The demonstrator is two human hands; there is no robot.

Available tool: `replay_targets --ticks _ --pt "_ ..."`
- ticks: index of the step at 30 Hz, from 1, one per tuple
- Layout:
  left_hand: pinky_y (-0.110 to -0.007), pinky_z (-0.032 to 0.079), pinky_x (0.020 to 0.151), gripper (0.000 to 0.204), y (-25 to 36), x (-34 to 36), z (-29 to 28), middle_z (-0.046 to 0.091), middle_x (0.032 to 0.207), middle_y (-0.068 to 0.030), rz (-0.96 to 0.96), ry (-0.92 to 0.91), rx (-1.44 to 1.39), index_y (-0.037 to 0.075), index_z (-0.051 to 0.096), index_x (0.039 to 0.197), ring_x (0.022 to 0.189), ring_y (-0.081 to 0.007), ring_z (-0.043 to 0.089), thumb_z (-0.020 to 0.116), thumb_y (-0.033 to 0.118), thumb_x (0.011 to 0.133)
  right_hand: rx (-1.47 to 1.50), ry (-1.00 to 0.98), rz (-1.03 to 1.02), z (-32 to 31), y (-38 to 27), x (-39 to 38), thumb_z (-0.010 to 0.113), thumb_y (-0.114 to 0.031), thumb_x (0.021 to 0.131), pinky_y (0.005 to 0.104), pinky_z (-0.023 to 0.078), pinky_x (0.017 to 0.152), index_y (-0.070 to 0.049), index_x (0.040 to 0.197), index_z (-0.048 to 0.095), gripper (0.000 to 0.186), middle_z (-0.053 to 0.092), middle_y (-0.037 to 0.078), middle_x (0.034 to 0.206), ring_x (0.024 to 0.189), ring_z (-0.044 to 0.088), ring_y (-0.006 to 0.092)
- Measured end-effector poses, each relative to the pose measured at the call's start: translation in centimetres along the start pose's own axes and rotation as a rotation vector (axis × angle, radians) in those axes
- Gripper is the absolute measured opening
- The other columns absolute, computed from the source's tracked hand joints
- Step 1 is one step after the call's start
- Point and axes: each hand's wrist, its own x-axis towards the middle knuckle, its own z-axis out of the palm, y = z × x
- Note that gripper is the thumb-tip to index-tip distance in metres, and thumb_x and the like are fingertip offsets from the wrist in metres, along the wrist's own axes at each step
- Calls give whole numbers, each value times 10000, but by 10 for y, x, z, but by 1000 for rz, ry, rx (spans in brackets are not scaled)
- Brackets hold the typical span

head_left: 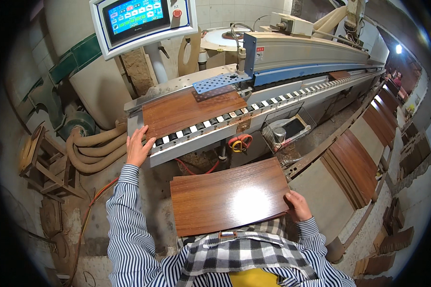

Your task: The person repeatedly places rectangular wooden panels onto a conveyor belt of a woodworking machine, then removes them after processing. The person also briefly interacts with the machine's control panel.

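A brown wood-grain panel [187, 115] lies on the bed of a long edge-banding machine [306, 55], beside its row of black-and-white rollers [225, 116]. At the panel's near left corner rests my left hand [138, 147], fingers spread, fingertips touching its edge. A second brown panel [210, 198], glossy with a bright reflection, lies right in front of my body. My right hand [299, 207] grips that panel at its right edge, with the fingers partly hidden. Under this panel, more board edges show at its lower right. A blue perforated guard [216, 84] overhangs the far part of the first panel.
A control screen [138, 16] with a red button [177, 13] stands at the upper left. Below the rollers hang a wire basket [288, 130] and red-and-yellow scissors [240, 142]. Stacked panels [352, 167] line the right. Hoses [98, 150] and a wooden stool [45, 165] stand left.
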Motion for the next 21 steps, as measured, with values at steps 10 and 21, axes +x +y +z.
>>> replay_targets --ticks 10,21 --pt "-554 106 1121 625 31 14 7 507 1364 -115 31 -28 87 140 445 1374 1380 -332 281 607 452 856 14 0 27 10 -10 -7 556 -187 944 263 493 792 38 1166 537 316 629 48 1008 881 597 116" --pt "-573 61 1118 663 71 32 37 533 1331 -136 56 -16 81 112 412 1392 1393 -321 260 584 471 862 -8 -45 -24 11 -12 -11 563 -198 917 323 533 799 27 1323 425 484 605 81 1135 957 615 160"
